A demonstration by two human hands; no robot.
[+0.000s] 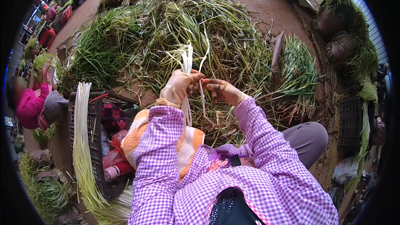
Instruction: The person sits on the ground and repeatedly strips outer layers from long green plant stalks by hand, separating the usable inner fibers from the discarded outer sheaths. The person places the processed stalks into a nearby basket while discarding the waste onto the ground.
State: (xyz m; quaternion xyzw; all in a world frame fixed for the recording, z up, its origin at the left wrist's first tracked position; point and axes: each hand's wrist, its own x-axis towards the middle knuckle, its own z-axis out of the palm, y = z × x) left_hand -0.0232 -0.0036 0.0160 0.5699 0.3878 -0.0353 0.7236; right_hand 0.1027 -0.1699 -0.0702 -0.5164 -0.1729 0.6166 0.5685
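My left hand (177, 85), in a pale rubber glove, grips a small bundle of white, leek-like stalks (187, 58) held upright over the heap. A single pale stalk (202, 95) hangs apart from the bundle, between my two hands. My right hand (222, 90), in a glove with soiled fingers, has its fingertips at this stalk, close to my left thumb. Whether they pinch it cannot be made out. Beneath and beyond both hands spreads a large heap of green, grass-like stalks (175, 22) with roots and dry leaves. An orange and white towel (190, 143) lies over my lap.
To the left, a black plastic crate (97, 122) carries a long bunch of cleaned pale stalks (82, 125) along its edge. Inside are bags and a pink flask (112, 172). A person in pink (29, 106) sits beyond. A wooden stick (277, 51) lies right of the heap.
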